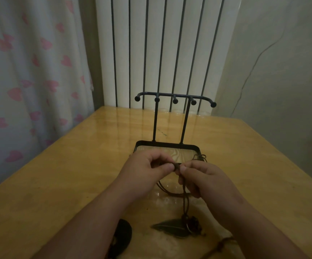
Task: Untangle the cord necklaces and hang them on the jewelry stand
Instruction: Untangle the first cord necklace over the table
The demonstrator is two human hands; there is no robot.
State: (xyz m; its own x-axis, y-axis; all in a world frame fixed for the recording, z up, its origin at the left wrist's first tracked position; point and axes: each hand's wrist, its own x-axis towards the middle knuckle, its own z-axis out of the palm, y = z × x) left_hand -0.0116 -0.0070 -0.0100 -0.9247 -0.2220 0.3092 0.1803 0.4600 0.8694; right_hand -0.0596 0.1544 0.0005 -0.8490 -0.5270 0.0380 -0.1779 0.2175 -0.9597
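Observation:
A black metal jewelry stand (174, 97) rises from a tray base (167, 145) in the middle of the wooden table; its hooks are bare. Just in front of the base, my left hand (147, 170) and my right hand (205, 181) pinch a knot of brown cord (177, 166) between thumbs and fingers. The cords (185, 200) hang down to a dark metal leaf pendant (172, 228) and a small ring charm (193, 224) lying on the table. A tangle of cord (201, 157) rests on the base's right corner.
A dark round pendant (122, 235) lies under my left forearm. Another brown cord (226, 241) shows at the lower right. The table (58, 184) ends near a heart-print curtain (29, 71) on the left and a white radiator (160, 43) behind.

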